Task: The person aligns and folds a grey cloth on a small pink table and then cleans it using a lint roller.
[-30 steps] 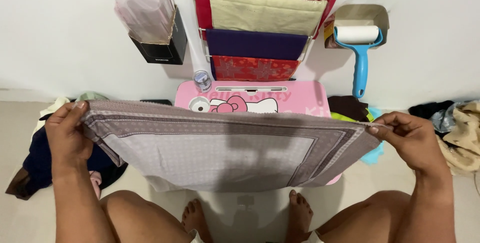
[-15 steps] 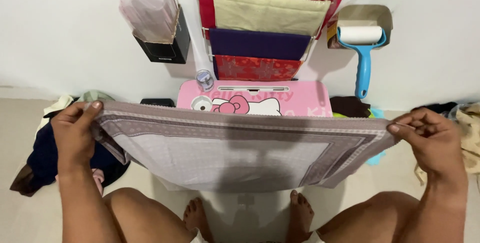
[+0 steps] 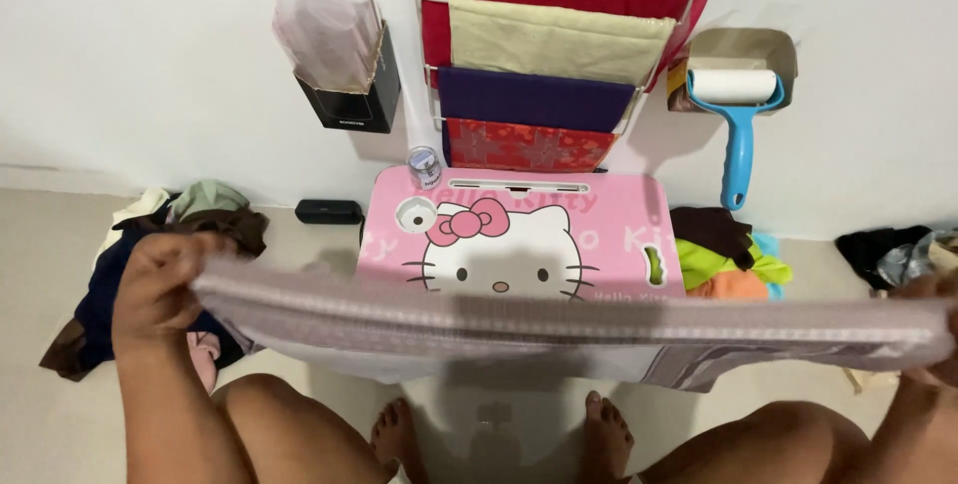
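A patterned grey-mauve cloth (image 3: pixel 559 329) is held stretched flat between two bare hands above a small pink cartoon-cat folding table (image 3: pixel 519 235). The left hand (image 3: pixel 165 279) is closed over the cloth's left edge, fingers curled on top; the right hand (image 3: pixel 933 329) is seen only in part at the right border of the view, where it appears closed on the opposite end, though its fingers cannot be fully made out. The cloth is viewed almost edge-on, blurred, and hangs slightly between the hands, hiding the near part of the table. It is judged to be light, soft and limp, with no stiffness of its own, so that it is best gripped at its corners or along a hemmed edge. Bare knees and feet are visible beneath it. Farther off, a hanging red fabric organiser (image 3: pixel 559 45) with folded cloths in its pockets is fixed to the white wall, a blue lint roller (image 3: pixel 736 110) to its right and a black holder (image 3: pixel 349 95) to its left. Heaps of clothing (image 3: pixel 150 244) lie on the floor at either side.
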